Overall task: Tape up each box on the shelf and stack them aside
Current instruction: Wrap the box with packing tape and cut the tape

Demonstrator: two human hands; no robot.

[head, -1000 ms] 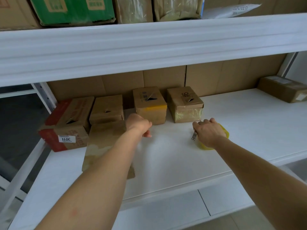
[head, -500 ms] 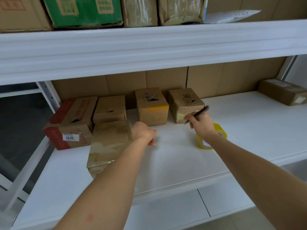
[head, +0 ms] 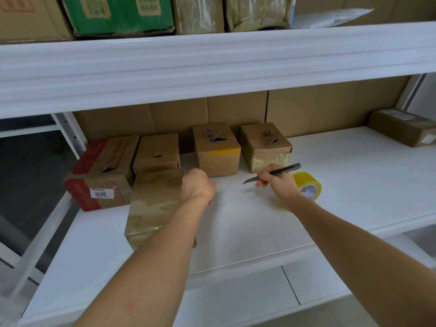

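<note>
Several small cardboard boxes stand at the back of the white shelf (head: 354,185): a red-edged box (head: 101,171), a plain one (head: 157,151), one with a yellow strip (head: 215,149) and one with shiny tape (head: 265,147). A taped box (head: 153,201) lies nearer me, partly under my left forearm. My left hand (head: 198,185) is curled at that box's right side; its fingers are hidden. My right hand (head: 278,180) pinches a black utility knife (head: 271,174), blade pointing left. A yellow tape roll (head: 308,186) lies on the shelf just behind that hand.
Another brown box (head: 403,127) sits at the shelf's far right. The upper shelf (head: 212,64) hangs low overhead and carries a green box (head: 118,13) and wrapped parcels. Cardboard sheets line the back wall. A lower shelf shows beneath.
My right hand has lifted the knife off the shelf beside the tape roll, then turned it so the blade points left. My left hand has stayed by the taped box.
</note>
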